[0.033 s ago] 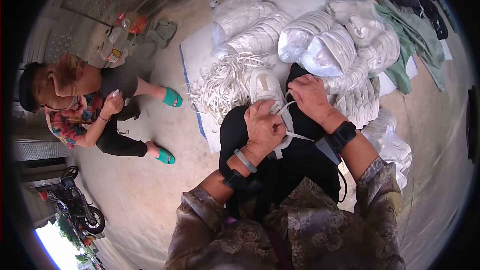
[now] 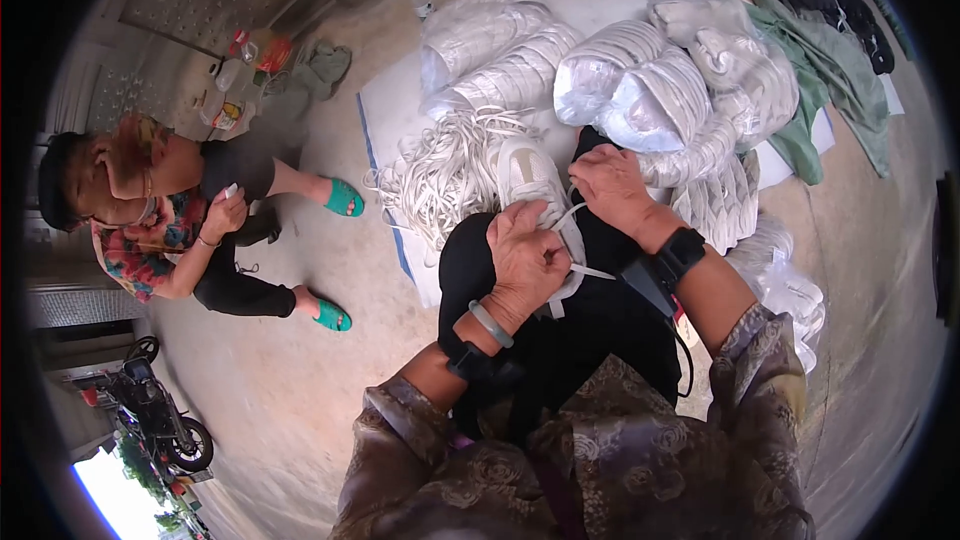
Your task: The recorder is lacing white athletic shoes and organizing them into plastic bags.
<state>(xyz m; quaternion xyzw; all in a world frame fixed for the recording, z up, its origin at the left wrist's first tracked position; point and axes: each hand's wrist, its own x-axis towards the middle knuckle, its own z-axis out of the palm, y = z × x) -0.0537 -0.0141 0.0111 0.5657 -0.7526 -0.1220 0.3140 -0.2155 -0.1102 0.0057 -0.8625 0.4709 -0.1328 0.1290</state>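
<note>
A pale beige sneaker [image 2: 524,168] rests across my black-clad lap, its toe pointing away from me. Over the lacing area, my left hand [image 2: 527,252] has thumb and forefinger pinched on a white shoelace [image 2: 594,272], whose free stretch sticks out to the right. My right hand [image 2: 612,185] is beside the shoe on the right, fingers bent down around another stretch of lace that runs from the eyelets. Its fingertips are partly hidden. Part of the shoe's heel end lies behind my left hand.
A heap of loose white laces [image 2: 445,175] lies left of the shoe. Bagged bundles of white laces [image 2: 630,80] stand beyond, on a pale sheet [image 2: 390,120]. Green cloth [image 2: 825,70] is at the far right. A seated person [image 2: 170,210] in green slippers is at the left.
My right hand has shifted slightly left, with its forearm. The lace's free stretch now looks shorter to the right. My left hand and the shoe stay nearly in place.
</note>
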